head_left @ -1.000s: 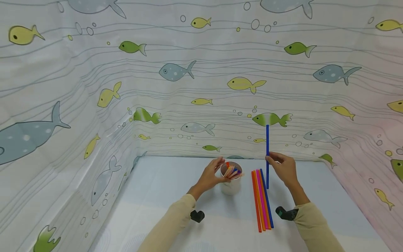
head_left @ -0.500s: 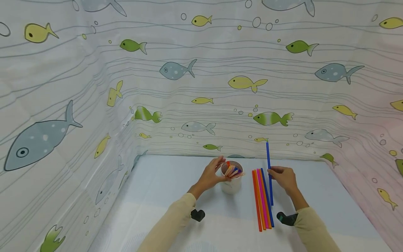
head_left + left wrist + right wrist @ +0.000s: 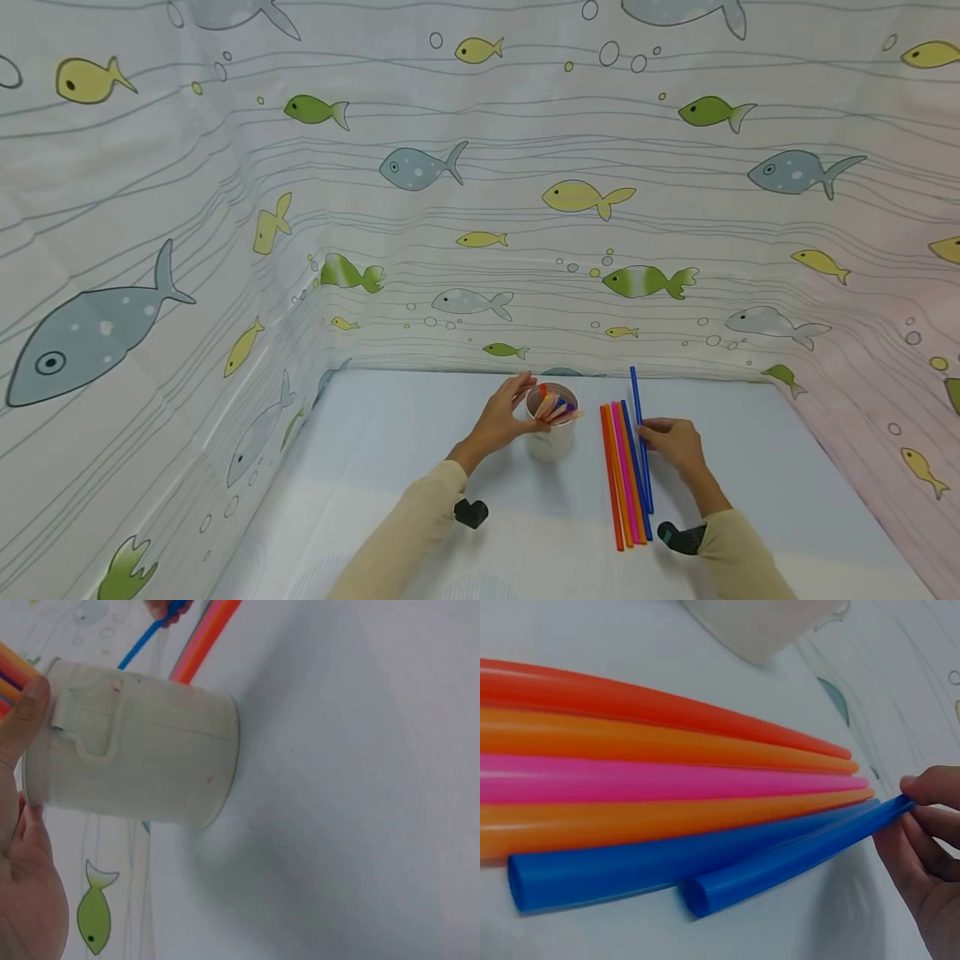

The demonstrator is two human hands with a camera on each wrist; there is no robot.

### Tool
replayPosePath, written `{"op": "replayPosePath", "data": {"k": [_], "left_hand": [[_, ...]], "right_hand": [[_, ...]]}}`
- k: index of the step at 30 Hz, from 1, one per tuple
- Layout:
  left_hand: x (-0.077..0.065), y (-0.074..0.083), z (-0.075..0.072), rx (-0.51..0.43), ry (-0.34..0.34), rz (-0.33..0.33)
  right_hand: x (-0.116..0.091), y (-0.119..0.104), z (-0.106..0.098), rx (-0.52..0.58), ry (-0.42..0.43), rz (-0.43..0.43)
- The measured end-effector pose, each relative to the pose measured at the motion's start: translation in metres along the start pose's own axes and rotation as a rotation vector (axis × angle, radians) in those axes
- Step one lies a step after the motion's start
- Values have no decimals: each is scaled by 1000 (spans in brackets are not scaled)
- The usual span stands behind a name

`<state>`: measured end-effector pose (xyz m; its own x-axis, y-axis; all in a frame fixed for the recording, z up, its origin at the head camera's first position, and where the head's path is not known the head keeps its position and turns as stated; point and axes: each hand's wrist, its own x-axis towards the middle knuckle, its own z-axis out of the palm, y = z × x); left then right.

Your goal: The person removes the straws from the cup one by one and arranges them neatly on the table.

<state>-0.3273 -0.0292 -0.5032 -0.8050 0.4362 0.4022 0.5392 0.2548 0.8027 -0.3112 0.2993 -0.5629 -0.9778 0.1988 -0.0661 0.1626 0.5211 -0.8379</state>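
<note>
My left hand (image 3: 497, 423) holds a white metal can (image 3: 551, 447) by its rim, thumb on the near side and fingers on the far side. The can stands upright, with a wire-like handle (image 3: 112, 746) showing in the left wrist view. Several colored straws (image 3: 553, 410) poke up inside it. Between thumb and fingertips, my right hand (image 3: 677, 446) pinches a blue straw (image 3: 802, 855). Its near end lies low beside another blue straw (image 3: 592, 877), while its far end tilts up. That second blue straw is the rightmost of a row with red, orange and pink straws (image 3: 618, 475).
The row of straws lies lengthwise on the white tabletop (image 3: 375, 450), right of the can. A fish-patterned sheet (image 3: 480, 183) rises behind the table and on both sides. Black wrist cameras (image 3: 471, 513) jut out by both sleeves.
My right hand has come down and nearer with the blue straw, bringing it from above the table to alongside the row. The left hand stays on the can.
</note>
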Motion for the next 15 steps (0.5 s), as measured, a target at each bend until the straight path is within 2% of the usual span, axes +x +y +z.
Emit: {"op": "replayPosePath", "data": {"k": [15], "left_hand": [[1, 1, -1, -23, -10, -3]], "right_hand": [[-7, 10, 6, -116, 26, -11]]}}
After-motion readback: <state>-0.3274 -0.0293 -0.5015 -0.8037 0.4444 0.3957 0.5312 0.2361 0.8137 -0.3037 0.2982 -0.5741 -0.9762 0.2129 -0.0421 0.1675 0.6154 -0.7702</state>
